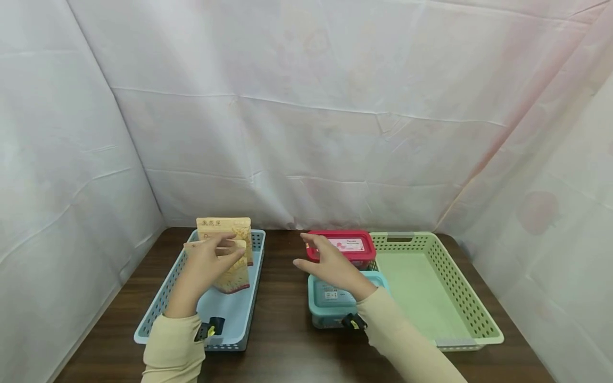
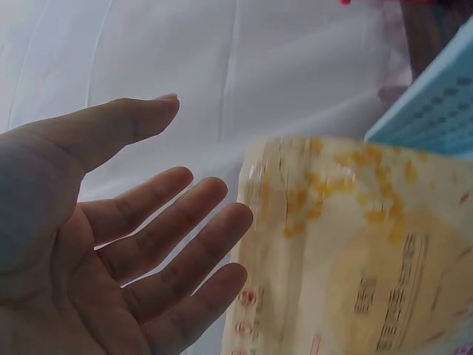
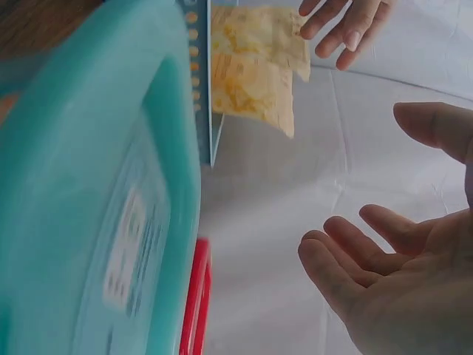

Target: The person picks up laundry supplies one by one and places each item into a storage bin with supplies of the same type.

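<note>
"Why do the front bag (image 1: pixel 234 279) and back bag (image 1: pixel 222 222) stand upright?"

"They're in the blue basket (image 1: pixel 230 316), one before the other; I'd guess stiff bases and that wall help prop them."

"And the red box (image 1: pixel 351 244) and teal box (image 1: pixel 330 298)?"

"Both sit lidded on the worktop (image 1: pixel 282 324), red behind teal, just beside the green basket (image 1: pixel 407 287). Probably that spot suits reaching either box or basket."

"Anything held?"

"No. The left hand (image 1: pixel 210 263) is over the blue basket, right by the bags, fingers loose and grasping nothing; I can't tell whether it touches one. The right hand (image 1: pixel 332 263) hangs above the boxes, fingers parted and empty, with the bags well off to its left."
</note>
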`<state>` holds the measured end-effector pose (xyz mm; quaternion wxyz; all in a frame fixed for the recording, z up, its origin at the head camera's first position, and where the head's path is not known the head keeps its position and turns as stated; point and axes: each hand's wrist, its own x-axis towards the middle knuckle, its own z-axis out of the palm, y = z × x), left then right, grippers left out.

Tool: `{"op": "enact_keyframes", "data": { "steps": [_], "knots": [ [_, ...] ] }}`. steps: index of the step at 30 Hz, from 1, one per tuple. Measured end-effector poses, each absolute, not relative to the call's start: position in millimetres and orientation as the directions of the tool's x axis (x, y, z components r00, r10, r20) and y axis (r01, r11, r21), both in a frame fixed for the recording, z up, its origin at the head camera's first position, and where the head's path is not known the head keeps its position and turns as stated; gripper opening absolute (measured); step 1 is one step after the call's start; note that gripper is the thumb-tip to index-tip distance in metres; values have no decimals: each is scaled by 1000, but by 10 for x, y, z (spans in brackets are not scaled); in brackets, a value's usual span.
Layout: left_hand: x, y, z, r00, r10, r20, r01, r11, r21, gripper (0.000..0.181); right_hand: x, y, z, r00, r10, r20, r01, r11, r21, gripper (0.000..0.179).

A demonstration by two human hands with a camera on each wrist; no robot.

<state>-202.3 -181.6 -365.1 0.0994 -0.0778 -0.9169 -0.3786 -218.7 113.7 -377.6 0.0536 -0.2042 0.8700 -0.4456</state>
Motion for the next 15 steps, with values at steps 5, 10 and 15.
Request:
{"op": "enact_keyframes", "data": {
  "steps": [5,10,15],
  "knots": [
    [-2023,-1664,-3666,-968,87,235,224,721,655,53,-2155,1317,-3809,-928,-363,81,-284,550,-785,76],
    [-2011,-1516,-3722,-956,124,268,273,713,646,50,-2158,1481,-3898,-939,-337,75,-265,565,-782,74],
    [-2002,-1364,-3784,-952,153,266,297,682,669,48,-2120,1650,-3942,-945,-317,76,-257,583,-771,71]
  ]
}}
